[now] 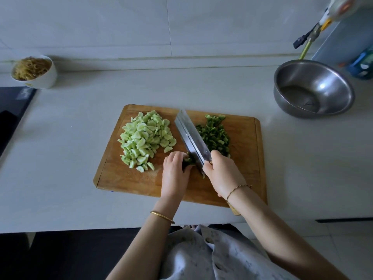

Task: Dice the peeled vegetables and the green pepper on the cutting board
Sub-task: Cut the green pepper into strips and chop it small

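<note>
Garment (201, 259); R hand (223, 175) grips cleaver (190, 136), L hand (174, 171) pinches pepper (188, 159); bottle (362, 65) label blurred.

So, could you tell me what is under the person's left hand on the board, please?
The left hand holds down a piece of green pepper; only its green end shows, next to the knife blade. The hand covers the rest, hiding how much remains.
</note>
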Demonstrator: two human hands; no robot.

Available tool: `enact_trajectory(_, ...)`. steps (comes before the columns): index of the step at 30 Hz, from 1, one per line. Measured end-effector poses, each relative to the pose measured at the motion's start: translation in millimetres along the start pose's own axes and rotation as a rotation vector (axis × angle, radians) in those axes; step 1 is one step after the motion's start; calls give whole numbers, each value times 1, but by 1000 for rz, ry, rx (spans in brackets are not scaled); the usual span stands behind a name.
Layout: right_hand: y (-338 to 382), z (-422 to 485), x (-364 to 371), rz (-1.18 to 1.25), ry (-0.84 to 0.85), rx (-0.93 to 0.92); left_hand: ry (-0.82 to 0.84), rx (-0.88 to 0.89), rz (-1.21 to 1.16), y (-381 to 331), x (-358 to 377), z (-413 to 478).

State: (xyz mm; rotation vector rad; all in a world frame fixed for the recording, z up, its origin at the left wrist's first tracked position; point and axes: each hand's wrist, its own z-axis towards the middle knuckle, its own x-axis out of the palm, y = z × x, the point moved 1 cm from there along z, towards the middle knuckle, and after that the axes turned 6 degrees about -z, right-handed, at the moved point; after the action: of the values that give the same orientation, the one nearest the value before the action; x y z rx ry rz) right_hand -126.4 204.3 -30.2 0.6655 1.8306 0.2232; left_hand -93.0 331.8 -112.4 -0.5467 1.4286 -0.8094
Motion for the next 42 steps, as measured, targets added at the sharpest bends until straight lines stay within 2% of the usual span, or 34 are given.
enact_trajectory(5, 10, 2, 5, -150, 0, -11, -3, 22, 12, 3, 1, -1)
enact_trajectory(12, 13, 9, 14, -168, 4, 17, -20, 50, 14, 5, 3, -1)
enact_trajectory(17, 11, 13, 21, -111, -41, 36, -33, 41, -7, 5, 5, -1)
enact_trajectory(23, 1, 24, 18, 151, -38, 139, -49, 65, -25, 2, 5, -3)
enact_trajectory(28, 7, 27, 8, 90, 4, 88, -50, 76, -11, 0, 6, -6)
enact_trajectory(34, 3, 18, 12, -81, -7, -14, -63, -8, -31, -7, 10, -3)
enact_trajectory(38, -7, 12, 13, -109, -29, -37, -89, -58, -58, -10, 9, 3)
enact_trajectory(42, -12, 14, 7, -80, 25, -14, -78, -118, -64, -12, 5, 9)
